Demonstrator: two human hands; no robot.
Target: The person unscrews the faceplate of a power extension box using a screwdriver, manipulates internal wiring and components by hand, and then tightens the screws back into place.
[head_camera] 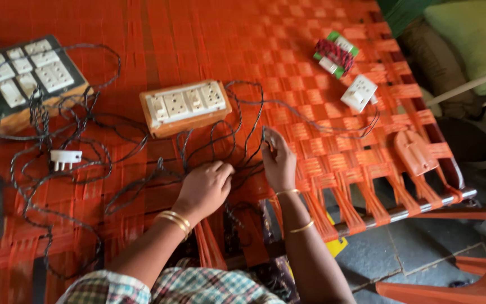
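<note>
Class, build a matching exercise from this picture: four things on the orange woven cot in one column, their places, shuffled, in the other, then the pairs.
Things
1. white plug
2. wooden socket box
3. right hand
4. orange plastic piece

Places
A. near the cot's right edge
B. pinching the twisted wire
C. middle of the cot
D. left, among wire loops

Pairs: 1-D, 2-C, 3-B, 4-A
</note>
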